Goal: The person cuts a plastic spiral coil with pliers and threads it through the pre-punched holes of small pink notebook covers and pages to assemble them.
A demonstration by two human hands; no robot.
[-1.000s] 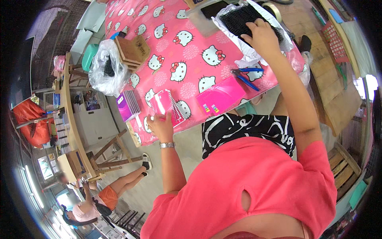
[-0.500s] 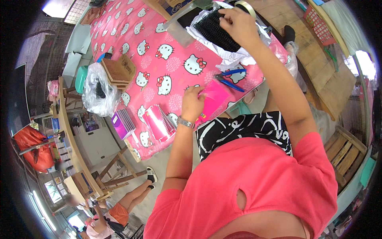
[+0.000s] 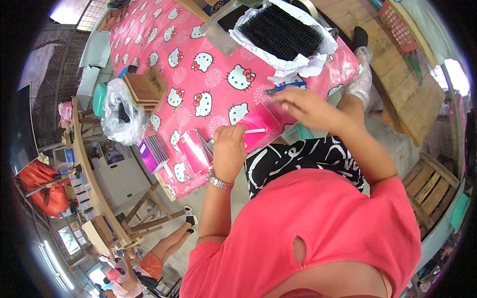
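Left hand point(image 3: 229, 149), centre of frame: back up, fingers bent, pinching one end of a thin white strip point(image 3: 256, 130); thumb and gripped end hidden. Strip's free end points right, over the pink notebook point(image 3: 259, 118), centre of frame; the notebook's left part is covered by the fingers. Left forearm rises almost upright from the lower edge, watch point(image 3: 220, 183) at the wrist.

Right hand point(image 3: 310, 111), right of centre: motion-blurred, palm down, fingers extended toward upper left. Cannot tell whether it grasps anything. Pliers point(image 3: 292, 86) just beyond it, partly hidden by the hand; contact unclear. Right forearm slants in from the right, bent at the elbow, also smeared.

Desk point(image 3: 217, 79): far end runs to the upper edge. Box point(image 3: 201, 7) and tape roll point(image 3: 306, 7) cut off there. Dark contents of the plastic bag point(image 3: 119, 131), left of centre, hard to make out. Second person point(image 3: 126, 283), lower left, cut off by the frame.
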